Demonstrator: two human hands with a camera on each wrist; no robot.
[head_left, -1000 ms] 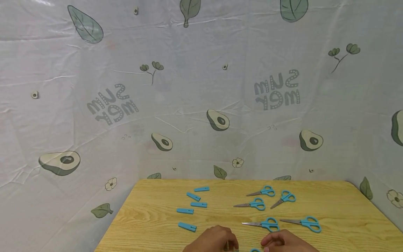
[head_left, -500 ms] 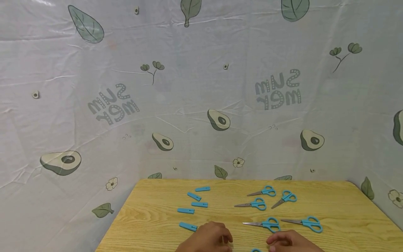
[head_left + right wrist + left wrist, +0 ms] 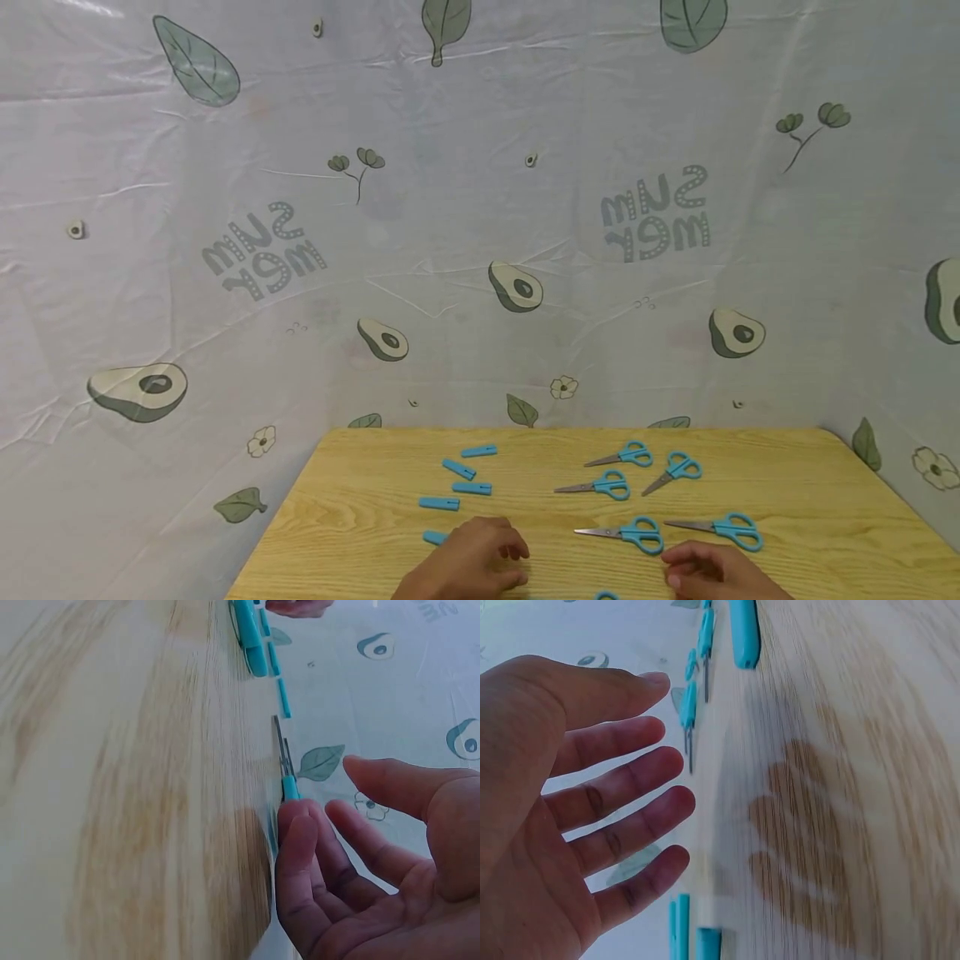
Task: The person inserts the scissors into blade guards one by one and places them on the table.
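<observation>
A glossy, wood-grained counter, pale yellow with long streaky lines, carries five pairs of scissors toward its right side and five slim caps toward its left. The scissors have smooth, sky-blue handles that look like plastic, each with a pair of rounded finger loops, and narrow grey metal blades tapering to points; four point left, while one at the back right slants down toward the near edge. The caps, in the same blue, are straight, flattened sheaths with a small slot at one end, lying at slightly different angles; the nearest is partly covered by the left hand. That hand hangs above the wood with its fingers parted and gently bent, holding nothing, and a dark, finger-shaped patch shows in the surface sheen beneath it. The right hand, well apart from it, has its fingers loosely curved around nothing, its tips just beside the loops of the near-middle pair; whether they touch cannot be told. Between the hands, a blue loop is cut off by the lower border of the head view. Behind the counter hangs a creased, shiny, whitish sheet, printed with green leaves, halved avocados, small flowers and grey, mirrored, dotted lettering.
</observation>
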